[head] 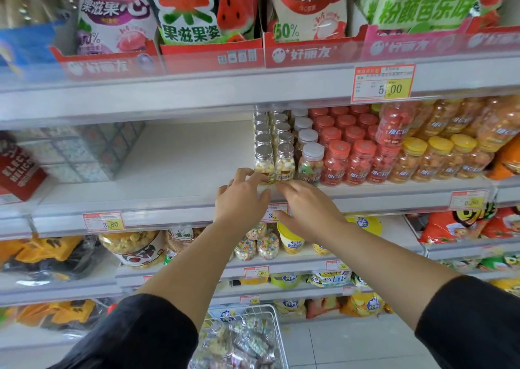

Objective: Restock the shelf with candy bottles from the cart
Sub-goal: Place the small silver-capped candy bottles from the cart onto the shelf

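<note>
Two rows of clear candy bottles with silver caps (264,161) stand on the middle shelf (168,197), beside grey-capped and red-capped bottles. My left hand (242,199) reaches over the shelf's front edge, and its relaxed fingertips touch the base of the front left silver-capped bottle. Beside it my right hand (308,209) lies flat, its fingertips at the foot of the neighbouring front bottle (285,161). Neither hand wraps round a bottle. Low in view, the white wire cart (277,329) holds several more candy bottles (253,340).
Red-capped (361,161) and yellow-capped jars (439,157) fill the shelf to the right. A patterned box (92,152) and a red box (17,168) stand at the left, with bare shelf between them and the bottles. Snack bags hang above; price tags line the shelf edges.
</note>
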Demonstrator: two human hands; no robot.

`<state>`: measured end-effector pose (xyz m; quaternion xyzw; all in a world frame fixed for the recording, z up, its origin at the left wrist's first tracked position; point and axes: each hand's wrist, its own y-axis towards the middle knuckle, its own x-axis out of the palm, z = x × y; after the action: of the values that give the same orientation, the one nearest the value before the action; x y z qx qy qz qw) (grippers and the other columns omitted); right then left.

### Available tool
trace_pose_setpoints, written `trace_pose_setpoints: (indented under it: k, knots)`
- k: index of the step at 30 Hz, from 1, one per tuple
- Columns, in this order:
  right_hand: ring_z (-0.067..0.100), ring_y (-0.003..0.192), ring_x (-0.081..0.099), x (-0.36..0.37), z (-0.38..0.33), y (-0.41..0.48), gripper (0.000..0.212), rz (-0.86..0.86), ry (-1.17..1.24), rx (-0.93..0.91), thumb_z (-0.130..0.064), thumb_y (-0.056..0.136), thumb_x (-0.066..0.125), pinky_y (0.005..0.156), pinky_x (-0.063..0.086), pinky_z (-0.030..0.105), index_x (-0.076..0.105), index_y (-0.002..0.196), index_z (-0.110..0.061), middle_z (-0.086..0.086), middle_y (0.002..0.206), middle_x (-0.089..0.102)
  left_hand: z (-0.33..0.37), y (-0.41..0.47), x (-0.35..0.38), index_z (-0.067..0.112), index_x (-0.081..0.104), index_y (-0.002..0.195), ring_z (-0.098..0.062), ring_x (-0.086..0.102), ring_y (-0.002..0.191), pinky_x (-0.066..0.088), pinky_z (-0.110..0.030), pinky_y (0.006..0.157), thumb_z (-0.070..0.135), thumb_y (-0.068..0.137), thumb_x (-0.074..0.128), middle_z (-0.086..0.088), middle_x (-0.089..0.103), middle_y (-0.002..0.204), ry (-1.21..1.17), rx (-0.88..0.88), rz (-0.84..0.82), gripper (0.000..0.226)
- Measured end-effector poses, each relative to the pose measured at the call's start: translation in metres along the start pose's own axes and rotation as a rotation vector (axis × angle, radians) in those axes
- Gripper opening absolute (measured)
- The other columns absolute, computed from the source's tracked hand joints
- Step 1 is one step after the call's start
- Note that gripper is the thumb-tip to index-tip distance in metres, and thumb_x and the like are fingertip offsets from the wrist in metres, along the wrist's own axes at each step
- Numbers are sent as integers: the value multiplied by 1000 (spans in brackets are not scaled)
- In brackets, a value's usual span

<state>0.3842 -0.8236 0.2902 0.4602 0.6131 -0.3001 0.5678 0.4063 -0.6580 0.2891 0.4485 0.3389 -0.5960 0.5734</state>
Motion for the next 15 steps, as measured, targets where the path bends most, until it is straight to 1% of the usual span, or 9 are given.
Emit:
trace_pose_setpoints:
  k: [6,8,11,13,14,15]
  knots:
    - [22,134,42,-2,-1,-3,60,22,14,-17,-40,97,53,110,36,34,39,148,-11,5,144,48,-1,-2,-1,37,51,134,-20,59,111,31,-41,109,39,98,46,6,39,144,-7,3,-7,36]
    - [23,131,43,-2,0,-8,54,49,9,-43,-38,97,54,108,37,34,46,143,-12,4,140,51,-3,-10,-2,35,52,134,-20,55,117,30,-41,111,36,98,49,6,40,143,-51,24,31,36]
    - [24,121,52,2,-3,-26,38,156,43,-133,-29,92,63,103,44,37,64,126,-12,3,127,61,-10,-37,-4,29,60,126,-20,52,121,32,-40,109,25,96,54,5,47,137,-116,126,156,30]
    - [23,111,57,11,-8,-41,28,202,64,-165,-24,88,68,95,48,37,71,114,-14,1,117,66,-21,-61,-3,27,64,120,-19,56,115,35,-40,104,20,95,56,5,52,132,-123,180,189,26]
    - [22,107,58,17,-11,-49,24,199,78,-164,-24,88,68,92,49,37,72,110,-16,-1,114,66,-30,-73,0,27,64,118,-17,58,107,39,-40,100,20,96,56,6,54,129,-130,188,179,25]
    - [21,104,59,24,-14,-57,21,181,102,-161,-23,87,68,88,50,36,72,107,-17,-2,110,67,-38,-86,2,28,64,116,-15,59,95,44,-39,94,20,96,56,8,56,125,-144,184,156,23]
